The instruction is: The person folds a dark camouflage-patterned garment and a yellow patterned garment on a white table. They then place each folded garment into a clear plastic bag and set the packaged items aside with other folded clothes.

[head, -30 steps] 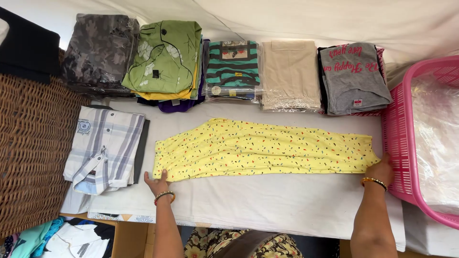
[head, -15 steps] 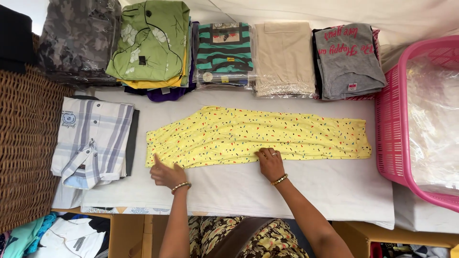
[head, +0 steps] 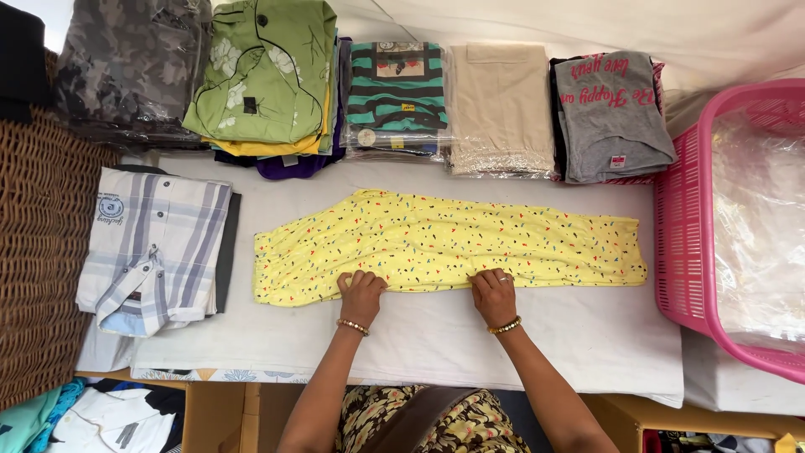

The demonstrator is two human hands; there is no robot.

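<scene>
The left hand [head: 362, 291] and the right hand [head: 494, 289] each took a closed grip on the near edge of the yellow patterned garment [head: 444, 243], fingers curled over the cloth. The garment lay flat and lengthwise across the middle of the white counter [head: 537, 335]. At the right edge stood a pink basket [head: 683, 252] lined with clear plastic. Folded clothes [head: 394, 92] lined the far edge; a striped shirt [head: 155, 247] lay at the left.
</scene>
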